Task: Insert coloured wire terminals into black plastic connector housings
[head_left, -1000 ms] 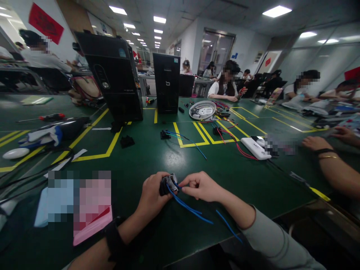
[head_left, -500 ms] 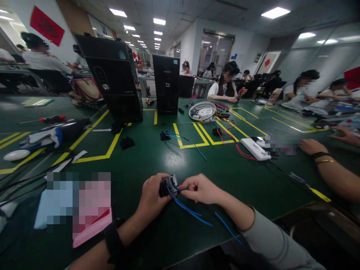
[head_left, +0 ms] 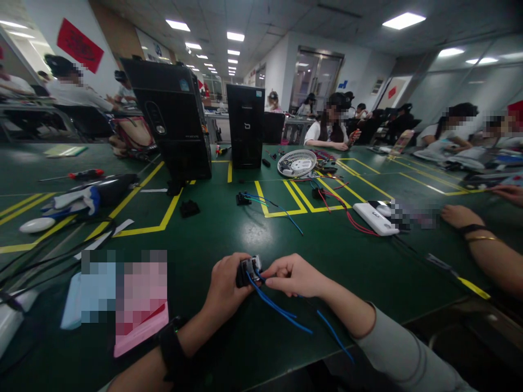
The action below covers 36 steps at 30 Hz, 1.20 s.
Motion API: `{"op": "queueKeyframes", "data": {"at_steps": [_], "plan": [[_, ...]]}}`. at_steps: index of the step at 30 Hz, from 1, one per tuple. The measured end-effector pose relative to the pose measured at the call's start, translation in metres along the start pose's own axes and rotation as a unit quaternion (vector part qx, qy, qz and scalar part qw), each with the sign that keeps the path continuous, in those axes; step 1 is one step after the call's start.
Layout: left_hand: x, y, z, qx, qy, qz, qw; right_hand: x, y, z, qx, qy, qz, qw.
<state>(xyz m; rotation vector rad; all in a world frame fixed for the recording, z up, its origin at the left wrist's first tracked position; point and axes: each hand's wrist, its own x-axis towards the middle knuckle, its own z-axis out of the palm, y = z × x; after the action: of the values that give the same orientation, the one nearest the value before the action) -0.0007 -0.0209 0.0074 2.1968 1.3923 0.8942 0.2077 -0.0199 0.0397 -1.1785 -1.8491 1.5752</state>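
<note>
In the head view my left hand (head_left: 229, 283) is wrapped round a small black device with a pale metal face (head_left: 250, 269), held above the green table (head_left: 229, 234). Blue wires (head_left: 281, 311) come out of the device and trail to the lower right. On the device's right side, the thumb and forefinger of my right hand (head_left: 296, 276) pinch a blue wire close to where it enters. Another blue wire end (head_left: 335, 335) hangs below my right wrist.
Black computer towers (head_left: 171, 120) stand at the back, with a white basket (head_left: 297, 163) to their right. Small black devices with wires (head_left: 244, 198) and a white power bank (head_left: 375, 218) lie mid-table. A person's hand (head_left: 461, 216) rests at right; pink and blue items (head_left: 143, 326) lie left.
The whole view has shifted slightly, so things appear a little further right and lower. Both hands keep the same hold on the device and wire.
</note>
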Motion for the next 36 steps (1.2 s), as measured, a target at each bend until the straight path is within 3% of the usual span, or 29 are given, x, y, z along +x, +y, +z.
{"op": "queueKeyframes", "data": {"at_steps": [7,11,18,26,31,36], "plan": [[-0.0009,0.0013,-0.0012,-0.001,0.004,-0.006,1.0,0.0002,0.0026,-0.0062,-0.075,0.023,-0.029,0.996],[0.0,0.0015,-0.0016,-0.001,0.0,-0.006,1.0,-0.0011,-0.0023,-0.0065,-0.065,0.047,-0.039,0.996],[0.0001,0.0013,-0.0012,0.001,0.0,-0.002,1.0,-0.0002,-0.0016,-0.0038,-0.015,-0.031,-0.02,0.999],[0.0001,-0.0013,-0.0001,-0.001,-0.001,-0.01,1.0,-0.0001,-0.0003,-0.007,-0.046,0.024,-0.003,0.999],[-0.0001,-0.0001,-0.0002,-0.005,-0.002,-0.003,1.0,-0.0009,-0.0003,-0.0024,-0.022,-0.004,-0.01,1.0],[-0.0002,0.0016,-0.0006,-0.008,0.006,-0.005,1.0,-0.0016,-0.0014,-0.0016,-0.067,-0.007,-0.015,0.998]]}}
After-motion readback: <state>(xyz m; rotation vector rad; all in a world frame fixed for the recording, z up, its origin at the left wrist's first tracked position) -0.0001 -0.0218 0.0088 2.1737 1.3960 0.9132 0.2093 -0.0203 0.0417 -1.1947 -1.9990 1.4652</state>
